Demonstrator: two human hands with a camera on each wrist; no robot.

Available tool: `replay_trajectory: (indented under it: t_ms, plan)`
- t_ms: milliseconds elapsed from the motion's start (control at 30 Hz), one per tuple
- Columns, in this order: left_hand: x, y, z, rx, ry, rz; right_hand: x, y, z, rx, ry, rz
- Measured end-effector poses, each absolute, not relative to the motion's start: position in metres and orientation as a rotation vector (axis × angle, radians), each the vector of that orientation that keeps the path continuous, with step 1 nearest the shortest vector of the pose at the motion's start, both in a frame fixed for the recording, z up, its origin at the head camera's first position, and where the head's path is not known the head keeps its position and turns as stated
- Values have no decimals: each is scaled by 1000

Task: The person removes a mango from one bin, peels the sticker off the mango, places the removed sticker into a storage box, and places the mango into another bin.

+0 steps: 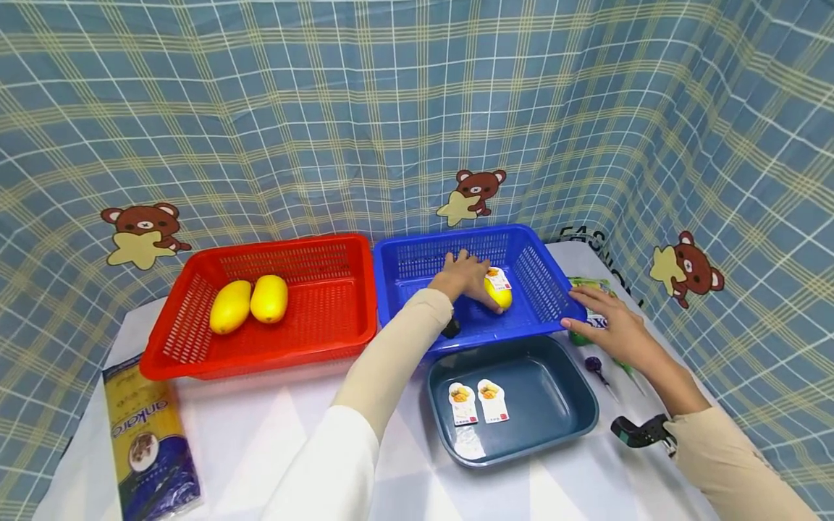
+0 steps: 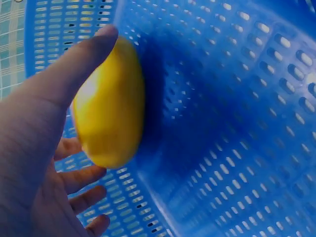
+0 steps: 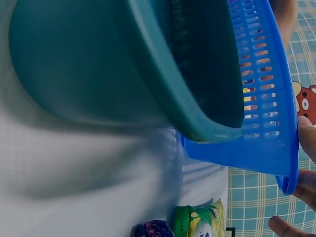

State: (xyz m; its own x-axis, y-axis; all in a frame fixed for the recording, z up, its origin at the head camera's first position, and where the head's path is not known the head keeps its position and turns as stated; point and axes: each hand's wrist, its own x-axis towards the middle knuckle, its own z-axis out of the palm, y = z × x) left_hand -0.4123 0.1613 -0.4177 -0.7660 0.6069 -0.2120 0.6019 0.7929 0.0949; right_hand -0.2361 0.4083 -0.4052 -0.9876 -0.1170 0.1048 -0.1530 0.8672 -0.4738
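Observation:
My left hand [image 1: 464, 278] is inside the blue basket [image 1: 417, 334], holding a yellow mango [image 1: 500, 298] loosely between thumb and index finger. In the left wrist view the thumb lies along the mango [image 2: 113, 108], while the other fingers spread beyond its far end. A white label [image 1: 498, 278] with a fruit picture sits on top of the mango. At the basket's right front corner, my right hand [image 1: 609, 329] touches the rim with fairly straight fingers. In the right wrist view, its thumb and fingers appear beside the blue rim [image 3: 291, 148].
Two mangoes [image 1: 250, 304] lie in a red basket [image 1: 313, 349] on the left. A dark tray [image 1: 541, 434] with two picture labels [image 1: 478, 402] stands in front. Far left is a yellow and purple packet [image 1: 150, 441]. A purple lollipop [image 1: 594, 365] and green packet [image 3: 202, 219] lie right.

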Motion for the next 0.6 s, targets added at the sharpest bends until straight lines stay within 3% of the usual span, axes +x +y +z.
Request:
replay_trajectory:
  t_ms: [333, 600]
  plan:
    - [-418, 151, -429, 972, 2775, 109, -237, 401, -405, 194, -2967, 810]
    - [-420, 149, -414, 1081, 2769, 283, -235, 407, -406, 165, -2970, 813]
